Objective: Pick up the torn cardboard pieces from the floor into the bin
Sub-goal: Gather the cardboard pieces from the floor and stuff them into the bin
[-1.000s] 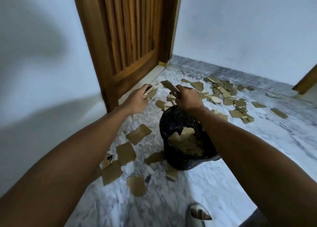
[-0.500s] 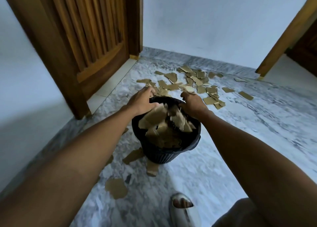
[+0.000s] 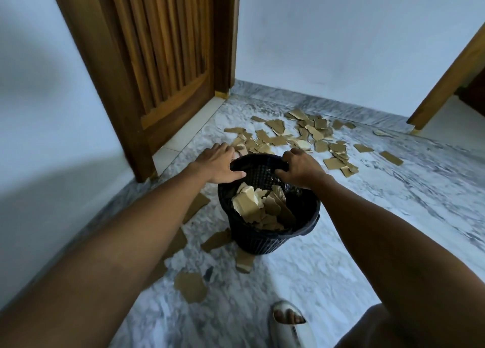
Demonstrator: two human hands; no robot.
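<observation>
Now both hands sit at the black mesh plastic bin (image 3: 273, 232), part-full of scraps. Left hand (image 3: 217, 165) flat, fingers spread, empty; right hand (image 3: 301, 167) apparently curled over the rim. Torn brown cardboard pieces (image 3: 301, 137) litter the grey marble floor (image 3: 393, 190) just beyond. Light, stiff, flat; likely best pinched at a lifted edge.

A: Item check. Is any lettering showing on the black mesh plastic bin (image 3: 265, 238)?

B: None is showing; its wall is reading as plain mesh.

A: And the torn brown cardboard pieces (image 3: 301, 137)?

B: No print, label or number is appearing on them.

A: The ribbed brown wooden door (image 3: 162, 58)?

B: It is carrying no sign. Nothing legible is showing anywhere.
</observation>
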